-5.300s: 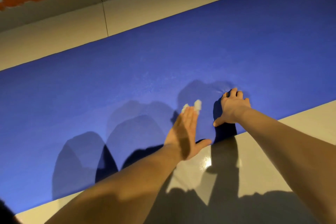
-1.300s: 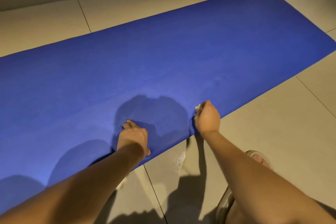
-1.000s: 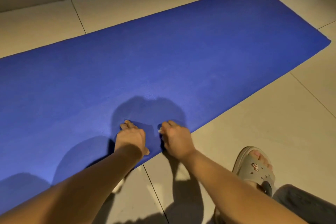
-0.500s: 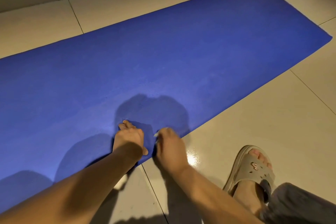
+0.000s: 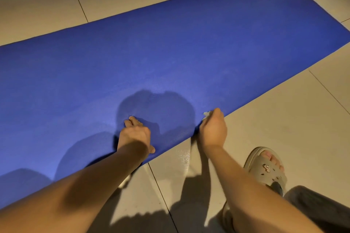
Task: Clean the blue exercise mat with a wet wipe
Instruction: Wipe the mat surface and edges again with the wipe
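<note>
**Wipe stroke runs right along the mat's near edge**

The blue exercise mat point(image 5: 189, 53) lies flat on the tiled floor point(image 5: 284, 119), running diagonally from lower left to upper right. The wet wipe point(image 5: 206, 114), a small white wad, sits at the mat's near edge, and the grip of the right hand point(image 5: 213, 128) is clenched around it. Half a second ago that hand was just beside the left hand point(image 5: 135, 134). It has since slid right along the edge, and the two are now well apart. The left hand has not shifted. Its bent fingers press the mat down, though I cannot tell whether its grip catches the edge. This looks like back-and-forth edge wiping, and the stretch toward the right end probably remains. A sandalled foot point(image 5: 265, 168) stands on the tiles nearby.
</note>
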The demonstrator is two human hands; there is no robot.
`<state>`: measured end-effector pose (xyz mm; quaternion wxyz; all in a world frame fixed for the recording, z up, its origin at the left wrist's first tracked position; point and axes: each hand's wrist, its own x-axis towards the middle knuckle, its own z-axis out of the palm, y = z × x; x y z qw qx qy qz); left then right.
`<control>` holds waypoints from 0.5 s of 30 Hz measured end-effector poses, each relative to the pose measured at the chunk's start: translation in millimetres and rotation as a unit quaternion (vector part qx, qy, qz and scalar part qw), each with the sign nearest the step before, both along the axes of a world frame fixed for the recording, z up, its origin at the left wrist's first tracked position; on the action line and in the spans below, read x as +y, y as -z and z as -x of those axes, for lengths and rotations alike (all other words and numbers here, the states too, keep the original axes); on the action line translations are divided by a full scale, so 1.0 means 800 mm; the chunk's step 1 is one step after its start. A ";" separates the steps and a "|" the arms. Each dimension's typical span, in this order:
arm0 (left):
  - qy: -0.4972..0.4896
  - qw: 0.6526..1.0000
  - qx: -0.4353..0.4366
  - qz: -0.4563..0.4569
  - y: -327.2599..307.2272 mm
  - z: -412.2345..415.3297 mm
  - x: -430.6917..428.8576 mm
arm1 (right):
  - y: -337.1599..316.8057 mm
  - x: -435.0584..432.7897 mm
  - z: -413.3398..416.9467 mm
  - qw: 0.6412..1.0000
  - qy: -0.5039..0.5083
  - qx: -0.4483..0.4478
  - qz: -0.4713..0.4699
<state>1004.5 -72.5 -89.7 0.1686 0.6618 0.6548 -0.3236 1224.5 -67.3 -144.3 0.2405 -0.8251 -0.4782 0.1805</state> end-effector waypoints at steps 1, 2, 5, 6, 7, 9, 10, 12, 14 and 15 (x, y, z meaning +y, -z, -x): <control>0.001 1.000 0.000 0.000 0.000 0.000 0.000 | -0.002 -0.019 0.026 0.999 0.006 0.038 -0.011; 0.001 1.000 0.000 0.001 -0.001 0.001 0.001 | -0.007 -0.042 0.054 0.997 -0.005 0.071 -0.020; -0.002 1.000 -0.008 0.007 -0.001 -0.001 0.004 | -0.024 -0.087 0.106 0.989 -0.080 0.127 -0.009; -0.001 1.000 -0.011 0.009 -0.001 -0.002 0.006 | -0.022 -0.087 0.103 0.987 -0.116 0.113 -0.002; 0.000 1.000 -0.011 0.010 -0.001 -0.002 0.006 | -0.019 -0.079 0.089 0.986 -0.137 0.098 0.007; 0.002 1.000 -0.010 0.009 -0.001 -0.003 0.005 | -0.010 -0.051 0.049 0.992 -0.108 0.066 0.005; 0.001 1.000 -0.010 0.008 -0.001 -0.001 0.004 | -0.007 -0.033 0.026 0.996 -0.070 0.059 -0.007; -0.002 1.000 -0.013 0.005 0.000 0.001 0.002 | -0.004 0.003 -0.021 0.998 -0.006 0.059 -0.019; -0.003 1.000 -0.015 0.004 0.001 0.002 0.001 | -0.005 0.031 -0.064 0.998 0.041 0.057 0.003; -0.006 1.000 -0.016 0.004 0.002 0.002 0.001 | -0.004 0.041 -0.080 0.996 0.067 0.065 0.010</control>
